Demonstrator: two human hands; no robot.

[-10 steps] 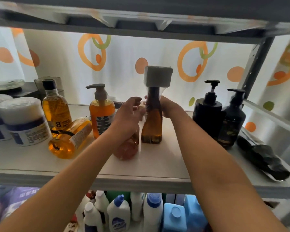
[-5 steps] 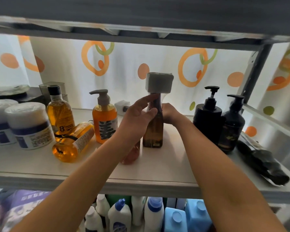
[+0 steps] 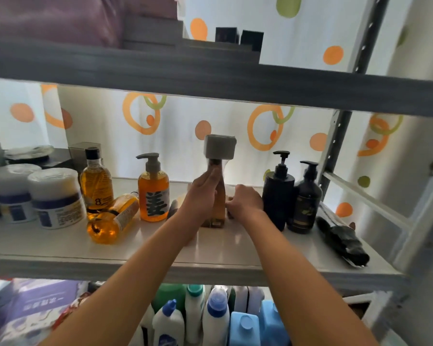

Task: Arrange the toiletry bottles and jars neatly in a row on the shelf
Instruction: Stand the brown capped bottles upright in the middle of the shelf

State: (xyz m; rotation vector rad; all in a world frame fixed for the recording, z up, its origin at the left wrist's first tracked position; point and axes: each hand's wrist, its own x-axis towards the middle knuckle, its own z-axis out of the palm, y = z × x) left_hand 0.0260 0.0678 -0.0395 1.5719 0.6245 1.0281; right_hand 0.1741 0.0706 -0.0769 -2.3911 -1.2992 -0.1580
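Gripping the tall amber bottle (image 3: 216, 196) near its neck, your left hand (image 3: 202, 193) is the nearer one; the bottle stands upright mid-shelf (image 3: 60, 243), long axis vertical, grey square cap (image 3: 219, 147) pointing up. Your right hand (image 3: 244, 202) sits just beside its lower body, fingers curled (whether they pinch anything you cannot tell from here). One orange bottle (image 3: 113, 219) lies on its side.

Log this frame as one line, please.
stage: straightening | left hand: gripping amber bottle neck | right hand: at bottle's right side, contact unclear | bottle: upright on shelf | orange bottle: lying down
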